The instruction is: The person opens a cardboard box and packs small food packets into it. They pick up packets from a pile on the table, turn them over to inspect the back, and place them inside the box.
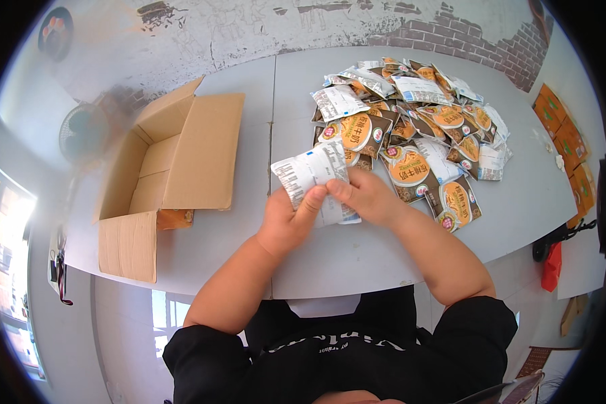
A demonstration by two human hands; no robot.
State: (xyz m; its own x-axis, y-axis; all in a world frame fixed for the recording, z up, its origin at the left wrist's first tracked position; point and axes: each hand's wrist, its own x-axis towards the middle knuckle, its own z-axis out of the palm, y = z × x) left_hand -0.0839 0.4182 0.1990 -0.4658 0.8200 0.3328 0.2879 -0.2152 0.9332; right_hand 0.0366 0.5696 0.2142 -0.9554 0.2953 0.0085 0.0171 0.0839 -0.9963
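Both of my hands grip a flat milk pouch [308, 169] over the table, its white printed back turned up. My left hand [290, 217] holds its lower left side, thumb on top. On the right edge, my right hand [368, 194] presses with its thumb near the left thumb. Another white pouch surface [333, 212] shows under the thumbs; whether it is a second pouch I cannot tell. Just beyond my right hand lies a heap of similar pouches [406, 169], some with brown and orange fronts up, others white side up.
An open cardboard carton [202, 151] stands on the left of the grey table [328, 267], flaps spread and inner bottom visible. Orange cartons [565, 146] are stacked beyond the right edge. A red bag [552, 267] hangs there. A seam runs across the tabletop left of my hands.
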